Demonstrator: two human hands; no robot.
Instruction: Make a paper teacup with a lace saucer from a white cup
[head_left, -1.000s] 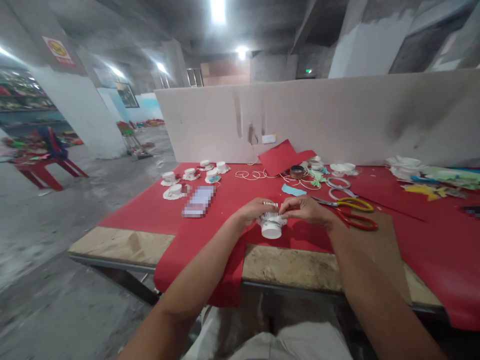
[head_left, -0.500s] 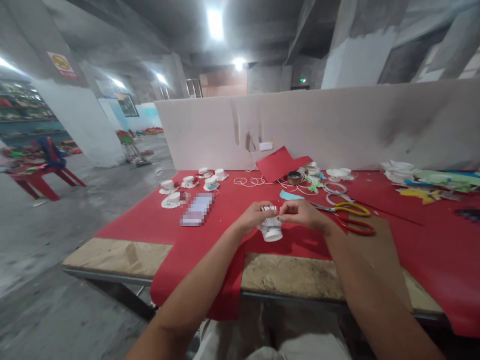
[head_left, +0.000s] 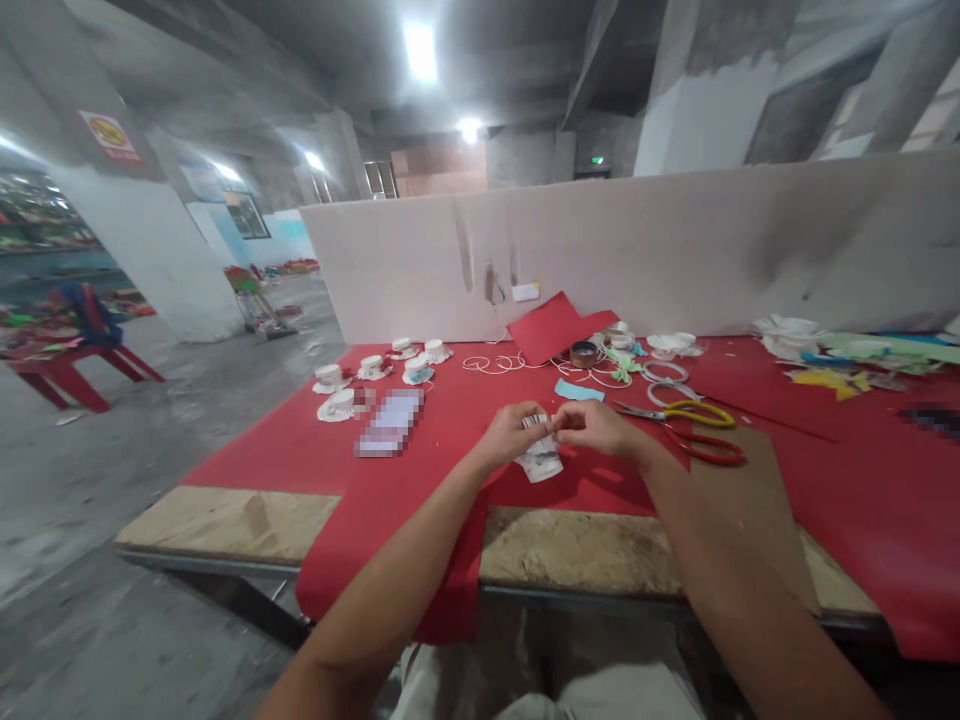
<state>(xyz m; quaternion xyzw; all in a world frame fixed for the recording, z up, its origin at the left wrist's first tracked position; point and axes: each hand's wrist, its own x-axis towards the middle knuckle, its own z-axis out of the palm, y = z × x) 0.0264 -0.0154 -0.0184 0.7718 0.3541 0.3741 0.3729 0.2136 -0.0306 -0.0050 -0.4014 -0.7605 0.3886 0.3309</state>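
Note:
A white paper cup with a pleated, frilly rim (head_left: 541, 462) hangs over the red table cover, its base tilted down toward me. My left hand (head_left: 511, 432) is closed around its pleated upper part. From the other side my right hand (head_left: 594, 428) pinches the edge of the pleats, thumb and fingertip together. The fingers hide much of the rim. Small white hat-like cups (head_left: 373, 367) of similar make stand at the left of the table, beside a blurred-out phone (head_left: 390, 422).
Scissors with yellow and red handles (head_left: 701, 430) lie right of my hands, by brown cardboard (head_left: 750, 500). Behind are a tape roll (head_left: 583, 354), white cord (head_left: 495, 362), a light-blue paper scrap (head_left: 580, 391) and red paper (head_left: 551, 325). A pale board (head_left: 637, 250) closes off the back.
The cup has turned slightly in my hands, so its base faces me less. My right fingers have shifted a little along the pleats. The whole view has moved slightly.

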